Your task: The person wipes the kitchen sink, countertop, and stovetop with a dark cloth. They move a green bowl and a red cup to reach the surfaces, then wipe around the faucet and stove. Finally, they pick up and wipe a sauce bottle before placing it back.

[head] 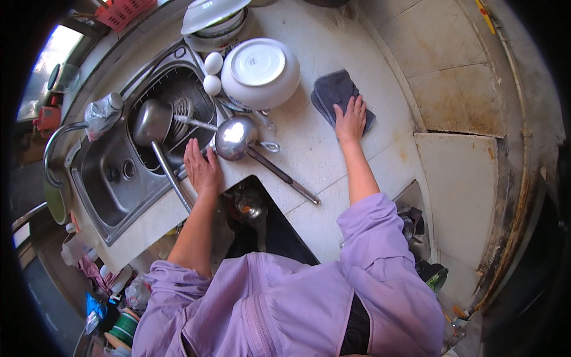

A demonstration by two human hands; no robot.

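Note:
My right hand (351,119) lies flat on a folded dark grey cloth (332,87) on the white tiled countertop (312,147). The thumb is apart from the other fingers, and part of the cloth is hidden under the palm. My left hand (202,172) rests with extended fingers by the front rim of the steel sink (116,223). Just right of it, a shiny metal ladle (235,136) lies bowl up-turned, its long handle pointing toward me. A second long-handled metal ladle (154,122) rests over the sink's rack, its handle passing beside my left wrist.
An upturned white bowl (263,96) and two white eggs (213,73) stand beyond the ladle. Stacked bowls (214,20) are behind them. A curved faucet (53,143) reaches over the sink at left. Between counter sections lies a dark opening (267,223).

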